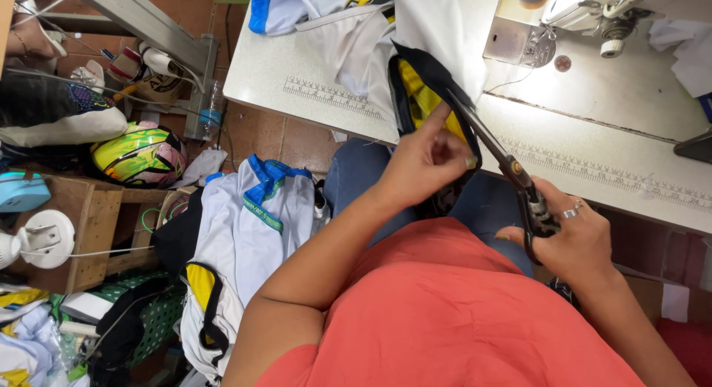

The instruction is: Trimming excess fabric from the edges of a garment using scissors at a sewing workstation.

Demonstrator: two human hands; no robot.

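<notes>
While the fingers (pixel 449 131) of the left hand (pixel 423 164) pinch together on the edge of a black and yellow garment piece (pixel 419 90), the right hand (pixel 571 242) has its fingers (pixel 519 235) curled shut through the dark handles of a pair of scissors (pixel 512 172). Its blades run up and to the left from that hand, lying along the black edge of the fabric just above the left fingertips; whether the blades are parted cannot be told. A ring sits on one right finger. The garment piece hangs over the near edge of the white bench (pixel 608 146), between the person's lap and the bench top, which has ruler scales printed along it. Further up the bench lie white and blue garments (pixel 326 16), and a sewing machine (pixel 586 16) stands at the upper right. Off to the left, beside the person's knee, more white garments (pixel 252 231) are heaped, with a yellow-green helmet (pixel 137 155) beyond them.
</notes>
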